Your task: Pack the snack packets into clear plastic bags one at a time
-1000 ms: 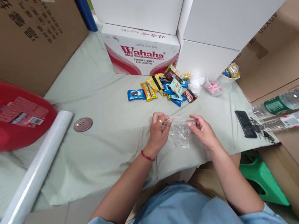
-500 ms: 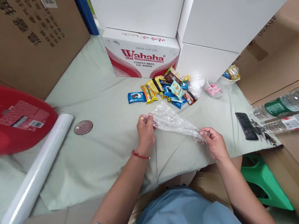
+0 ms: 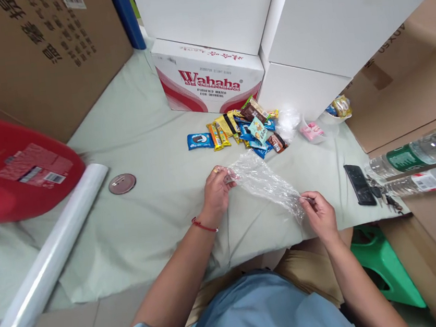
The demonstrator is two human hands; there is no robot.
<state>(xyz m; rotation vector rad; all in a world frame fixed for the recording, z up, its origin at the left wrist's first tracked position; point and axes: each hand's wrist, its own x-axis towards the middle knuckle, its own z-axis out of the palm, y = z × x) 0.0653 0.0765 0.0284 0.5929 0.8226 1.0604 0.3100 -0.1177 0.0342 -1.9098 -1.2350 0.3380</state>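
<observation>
A crinkled clear plastic bag (image 3: 266, 181) is stretched between my two hands, over the cloth-covered table. My left hand (image 3: 217, 190) pinches its left end; a red cord bracelet circles that wrist. At the lower right end, my right hand (image 3: 319, 215) grips the bag between thumb and fingers. Just beyond the bag lies a heap of small wrapped snacks (image 3: 258, 130) in blue, yellow and brown packets. One blue packet (image 3: 200, 141) sits at the left of the heap. Another crumpled clear plastic bag (image 3: 289, 123) rests against the heap's right side.
A Wahaha box (image 3: 211, 83) stands behind the snacks, below white boxes. At left are a red jug (image 3: 17, 165), a white roll (image 3: 51, 256) and a round disc (image 3: 122, 184). A phone (image 3: 359, 184), keys and bottles (image 3: 425, 153) lie right, near a bowl (image 3: 333, 117).
Both hands have shifted slightly to the right, the right one also a little lower. The plastic bag between them is spread wider.
</observation>
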